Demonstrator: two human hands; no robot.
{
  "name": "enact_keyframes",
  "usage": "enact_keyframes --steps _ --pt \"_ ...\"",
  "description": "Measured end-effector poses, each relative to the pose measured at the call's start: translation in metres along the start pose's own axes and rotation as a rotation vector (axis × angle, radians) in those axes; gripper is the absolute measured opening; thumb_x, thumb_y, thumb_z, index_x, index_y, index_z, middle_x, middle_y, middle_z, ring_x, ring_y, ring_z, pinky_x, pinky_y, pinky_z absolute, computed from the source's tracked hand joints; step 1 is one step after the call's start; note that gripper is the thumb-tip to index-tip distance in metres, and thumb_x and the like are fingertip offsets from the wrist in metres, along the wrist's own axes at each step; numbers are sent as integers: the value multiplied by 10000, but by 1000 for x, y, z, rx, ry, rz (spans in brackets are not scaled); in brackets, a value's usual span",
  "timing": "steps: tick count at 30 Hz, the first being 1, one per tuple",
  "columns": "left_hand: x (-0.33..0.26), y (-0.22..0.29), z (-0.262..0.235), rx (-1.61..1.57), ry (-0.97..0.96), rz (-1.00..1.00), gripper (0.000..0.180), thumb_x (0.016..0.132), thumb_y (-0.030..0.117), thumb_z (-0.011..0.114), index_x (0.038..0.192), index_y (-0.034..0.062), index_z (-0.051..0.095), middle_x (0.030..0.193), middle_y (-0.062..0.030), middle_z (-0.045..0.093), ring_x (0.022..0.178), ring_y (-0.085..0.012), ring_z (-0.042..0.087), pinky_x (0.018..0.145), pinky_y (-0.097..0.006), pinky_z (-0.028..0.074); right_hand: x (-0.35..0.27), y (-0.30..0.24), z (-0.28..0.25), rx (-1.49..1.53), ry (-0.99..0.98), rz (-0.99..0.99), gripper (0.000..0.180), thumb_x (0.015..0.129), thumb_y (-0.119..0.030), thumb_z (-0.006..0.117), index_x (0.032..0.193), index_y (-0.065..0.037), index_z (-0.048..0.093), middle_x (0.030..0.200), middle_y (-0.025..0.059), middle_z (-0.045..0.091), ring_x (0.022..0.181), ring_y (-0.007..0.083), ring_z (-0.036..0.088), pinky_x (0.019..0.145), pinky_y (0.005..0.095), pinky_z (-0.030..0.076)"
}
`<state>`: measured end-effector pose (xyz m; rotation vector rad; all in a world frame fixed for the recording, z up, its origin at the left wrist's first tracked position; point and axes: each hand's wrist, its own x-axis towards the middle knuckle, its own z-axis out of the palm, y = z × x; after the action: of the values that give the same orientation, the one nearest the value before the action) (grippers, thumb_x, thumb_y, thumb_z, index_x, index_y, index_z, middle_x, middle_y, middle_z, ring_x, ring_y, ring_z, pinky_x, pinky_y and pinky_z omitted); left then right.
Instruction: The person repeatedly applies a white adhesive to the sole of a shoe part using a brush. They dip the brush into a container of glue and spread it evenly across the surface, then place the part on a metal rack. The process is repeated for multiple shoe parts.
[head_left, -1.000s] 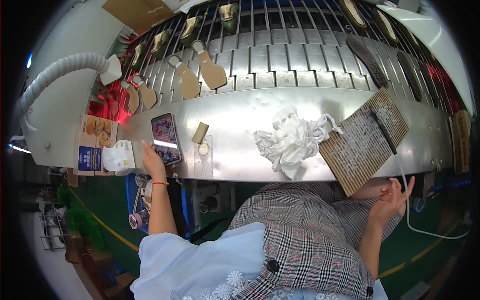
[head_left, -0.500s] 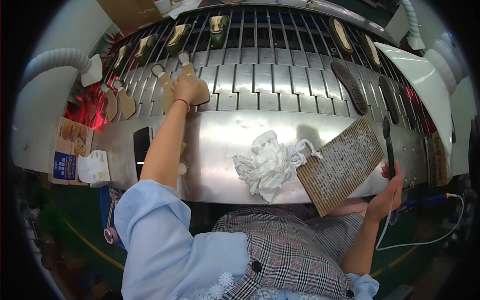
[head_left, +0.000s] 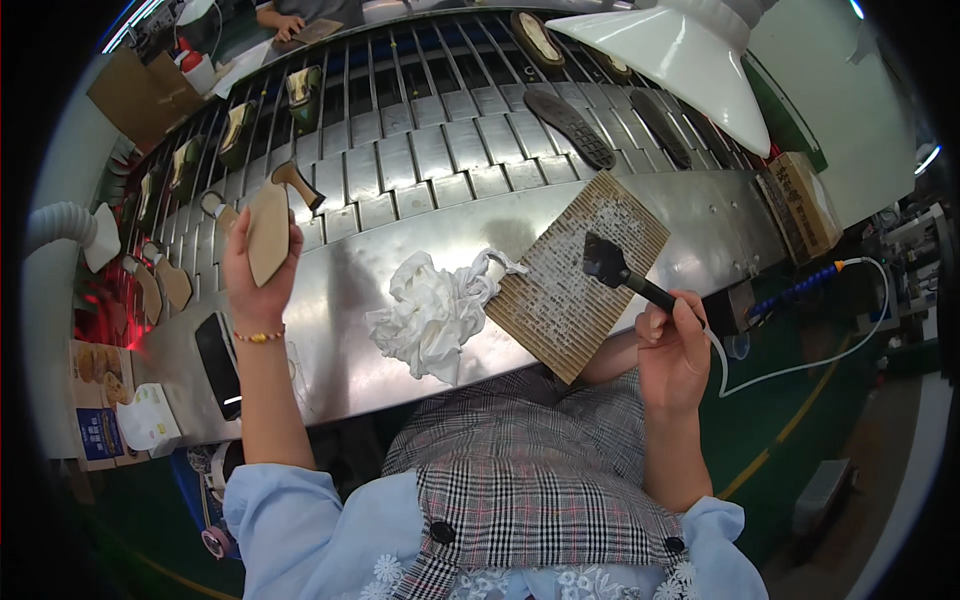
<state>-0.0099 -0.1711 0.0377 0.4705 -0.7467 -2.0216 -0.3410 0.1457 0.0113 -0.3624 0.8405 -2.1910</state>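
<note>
1. Heeled sole [head_left: 268, 235], tan and pointed, raised before the near edge of the slatted conveyor [head_left: 490, 140], gripped by the left hand [head_left: 262, 295].
2. Black brush tool [head_left: 632, 278] grasped by the handle in the right hand [head_left: 672, 360], head above the ridged board [head_left: 575, 285]; cannot tell whether touching.
3. At far left, on a food box [head_left: 98, 385], bread pictures and a blue panel with pale lettering; beside it, on a tissue pack [head_left: 150, 420], print too small to read.
4. On the brown carton [head_left: 800, 205] at right, dark characters, slanted and bent near the rim.
5. Partly hidden behind the raised sole, another tan sole [head_left: 217, 207].
6. Cut off by the upper edge, a white hood [head_left: 675, 60] and a co-worker, with one hand [head_left: 288, 26] showing.
7. Dark phone [head_left: 216, 362] partly covered by the left forearm.
</note>
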Motion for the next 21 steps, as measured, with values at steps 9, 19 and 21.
enact_keyframes --steps 9,19,21 --pt "-74 -118 34 -583 -111 -163 550 991 306 391 1479 72 301 1494 -135 367 989 -213 520 801 -362 455 -17 4 29 235 -117 415 156 947 -164 547 888 -37 615 656 55 585 575 119 423 568 272 342" --pt "-99 -139 145 -185 -206 69 552 1018 300 271 1528 99 214 1531 -93 335 931 -208 567 802 -349 531 -59 -17 108 -504 -279 -50 189 893 -7 608 1073 52 608 837 129 679 716 132 647 625 238 520" --pt "-105 -142 148 -100 -218 121 574 1026 346 302 1540 125 173 1553 -75 278 981 -195 561 805 -318 519 -63 -27 111 -926 -580 -442 259 832 13 669 1080 59 611 834 153 675 703 163 649 609 259 529"
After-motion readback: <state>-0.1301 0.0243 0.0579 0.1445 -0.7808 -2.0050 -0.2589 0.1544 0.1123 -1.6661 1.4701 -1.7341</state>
